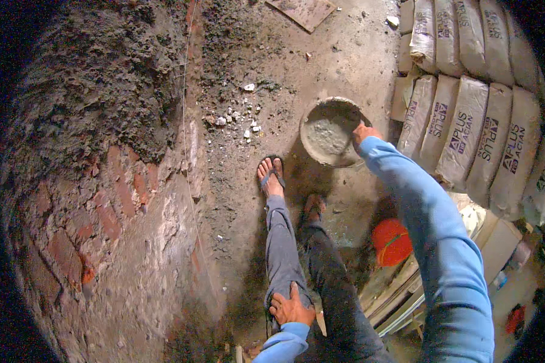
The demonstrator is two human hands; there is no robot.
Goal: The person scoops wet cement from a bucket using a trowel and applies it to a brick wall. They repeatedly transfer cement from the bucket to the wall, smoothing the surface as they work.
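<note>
Mortar bucket [336,107]: on floor [272,54], ahead of feet [271,172]; round, no long axis
Right hand [366,134]: nearer, curled over bucket's right rim; bucket lies left
Left hand [292,310]: spread on left trouser leg [282,242], well apart

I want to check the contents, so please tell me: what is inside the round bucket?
Wet grey mortar lies inside the bucket, with some inner wall showing. The mortar hides the bottom, and the right hand covers part of the rim.

Right arm [439,230] stretched well forward, right hand [364,134] curled in a grip, left forearm [286,346] low, left hand [292,311] palm-down on left knee [286,277], thumb [294,291] pointing forward.
</note>
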